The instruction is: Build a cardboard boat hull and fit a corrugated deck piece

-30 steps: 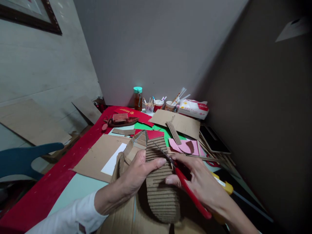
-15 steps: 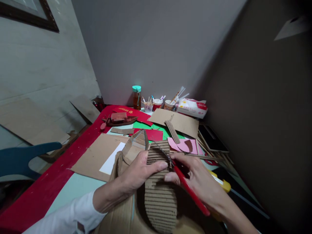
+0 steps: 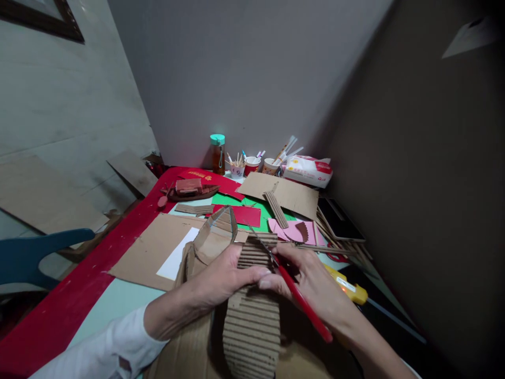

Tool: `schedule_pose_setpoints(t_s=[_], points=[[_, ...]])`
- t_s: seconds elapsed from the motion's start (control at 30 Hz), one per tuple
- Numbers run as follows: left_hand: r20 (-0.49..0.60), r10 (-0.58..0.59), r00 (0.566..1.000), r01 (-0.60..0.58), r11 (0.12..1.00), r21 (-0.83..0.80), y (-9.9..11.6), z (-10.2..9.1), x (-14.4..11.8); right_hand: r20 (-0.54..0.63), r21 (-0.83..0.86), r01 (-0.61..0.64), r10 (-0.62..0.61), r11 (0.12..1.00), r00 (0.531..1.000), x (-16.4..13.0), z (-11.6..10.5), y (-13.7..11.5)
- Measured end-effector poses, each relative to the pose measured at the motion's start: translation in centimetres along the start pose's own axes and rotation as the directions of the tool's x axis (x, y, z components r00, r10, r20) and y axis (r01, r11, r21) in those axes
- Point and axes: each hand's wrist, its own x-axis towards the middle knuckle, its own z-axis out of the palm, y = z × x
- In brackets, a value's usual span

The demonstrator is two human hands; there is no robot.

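Observation:
My left hand (image 3: 221, 281) grips a ribbed corrugated cardboard piece (image 3: 252, 326), thumb lying across its upper part. My right hand (image 3: 311, 287) holds red-handled scissors (image 3: 298, 297), whose blades (image 3: 262, 246) sit at the top edge of the same piece. Both hands meet over a brown cardboard sheet (image 3: 189, 352) at the near edge of the table. Just beyond the left hand stands a small cardboard boat-shaped hull (image 3: 215, 234).
A yellow glue gun (image 3: 349, 288) lies right of my right hand. Farther back are pink paper (image 3: 290, 231), cardboard sheets (image 3: 284, 192), a model boat (image 3: 189, 189), cups of sticks and pens (image 3: 252, 164), a teal-capped bottle (image 3: 216, 153) and a tissue pack (image 3: 307, 171). A blue chair back (image 3: 35, 255) stands at left.
The ribbed cardboard piece has slid down and toward me between my hands, so the scissors now sit at its top edge. The view has shifted slightly as well.

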Motion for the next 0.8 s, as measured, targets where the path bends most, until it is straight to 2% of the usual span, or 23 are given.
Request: schedule_pose_setpoints(t_s=[0.23,0.3,0.4,0.5,0.6,0.67,0.73,0.8], points=[[0.122,-0.06,0.991,0.065,0.997,-0.035,-0.2,0.0,0.3,-0.046,0.081,0.053,-0.049,0.995,0.998,0.2,0.5,-0.2],[0.111,-0.085,0.99,0.095,0.992,-0.084,-0.3,0.0,0.3,-0.089,0.066,0.05,-0.044,0.997,0.995,0.4,0.0,0.1],[-0.001,-0.154,0.988,0.149,0.955,-0.257,-0.3,0.0,0.2,-0.202,-0.162,-0.045,0.012,0.986,0.979,0.8,-1.2,1.5],[-0.146,-0.159,0.976,0.1,0.932,-0.347,-0.2,-0.5,0.0,-0.25,-0.367,-0.128,0.035,0.921,0.968,0.9,-1.9,3.3],[-0.282,-0.109,0.953,0.0,0.934,-0.358,0.3,-1.6,-0.4,-0.226,-0.428,-0.113,0.015,0.897,0.974,0.7,-1.6,4.7],[-0.327,-0.085,0.941,-0.034,0.938,-0.344,0.8,-2.5,-0.7,-0.235,-0.451,-0.103,-0.007,0.886,0.972,0.5,-1.3,4.8],[-0.355,-0.062,0.933,-0.047,0.956,-0.291,1.6,-3.5,-1.0,-0.262,-0.461,-0.077,-0.053,0.884,0.964,0.3,-1.2,3.9],[-0.369,-0.008,0.929,-0.07,0.977,-0.199,2.5,-4.3,-1.0,-0.245,-0.355,0.004,-0.097,0.935,0.965,0.5,-1.2,2.1]])
